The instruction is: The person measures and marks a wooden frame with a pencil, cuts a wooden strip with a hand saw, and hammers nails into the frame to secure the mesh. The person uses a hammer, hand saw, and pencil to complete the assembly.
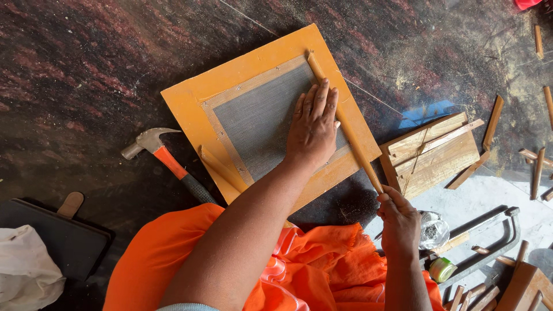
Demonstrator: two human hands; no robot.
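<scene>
An orange-painted square wooden frame (242,72) with grey wire mesh (259,118) stretched over its opening lies on the dark floor. My left hand (314,126) presses flat on the mesh near the frame's right side, fingers together. A thin wooden strip (354,147) runs along the mesh's right edge, from the frame's top corner down past its lower edge. My right hand (397,222) grips the strip's near end. A second short strip (222,170) rests along the mesh's left edge.
A claw hammer (167,161) with an orange-and-black handle lies left of the frame. To the right sit a bare wooden panel (435,152), scattered wood offcuts (492,124), a hacksaw (492,239), a clear bag of nails (433,230) and a tape roll (442,269). Orange cloth (322,265) covers my lap.
</scene>
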